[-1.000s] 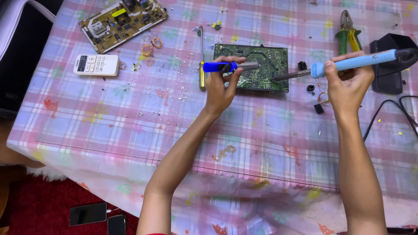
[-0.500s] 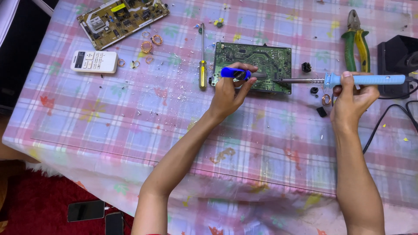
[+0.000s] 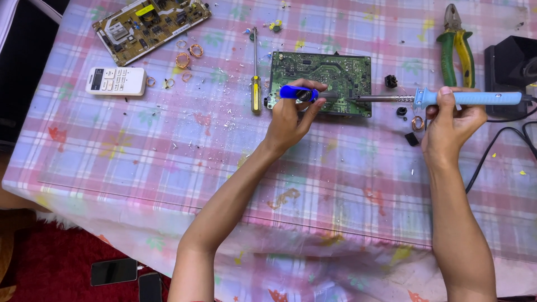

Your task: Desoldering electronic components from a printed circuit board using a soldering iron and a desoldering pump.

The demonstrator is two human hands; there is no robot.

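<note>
On the bench, the green circuit board point(image 3: 330, 75) is taken as landmark. At its lower left edge, a blue tool point(image 3: 298, 93) is grasped in the clenched grip of the left hand point(image 3: 291, 114). Right of the board, the soldering iron point(image 3: 447, 99) is grasped by the right hand point(image 3: 450, 123), its tip lying on the board.

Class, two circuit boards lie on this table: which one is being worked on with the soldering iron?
The green circuit board at centre, under the soldering iron tip; the brown circuit board lies untouched at top left.
</note>
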